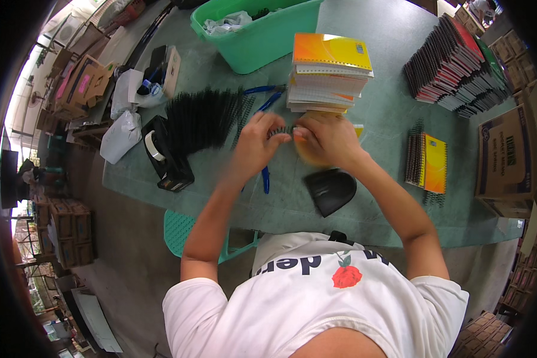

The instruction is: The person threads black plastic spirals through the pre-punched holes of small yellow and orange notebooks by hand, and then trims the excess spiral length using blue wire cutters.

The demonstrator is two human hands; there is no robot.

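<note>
My left hand [258, 140] pinches a black spiral binding coil [280, 130] between thumb and fingers. Close beside it, my right hand [331, 136] is closed on a yellow-orange notebook [310, 155], blurred by motion and partly covered by that hand. The coil meets the notebook's edge between my two hands; how far it is threaded I cannot tell. Just beyond them rises a stack of loose punched notebooks [331, 55] with yellow-orange covers. Blue-handled pliers [267, 98] lie beyond my left hand, and another blue handle [265, 180] shows below it.
A heap of black coils [200, 122] and a tape dispenser [164, 158] lie left. Behind stands a green tub [250, 51]. Spiral-bound notebooks [434, 162] lie right, with taller stacks [450, 68] beyond, near a cardboard box [507, 155]. A black curved object [331, 190] sits near the table edge.
</note>
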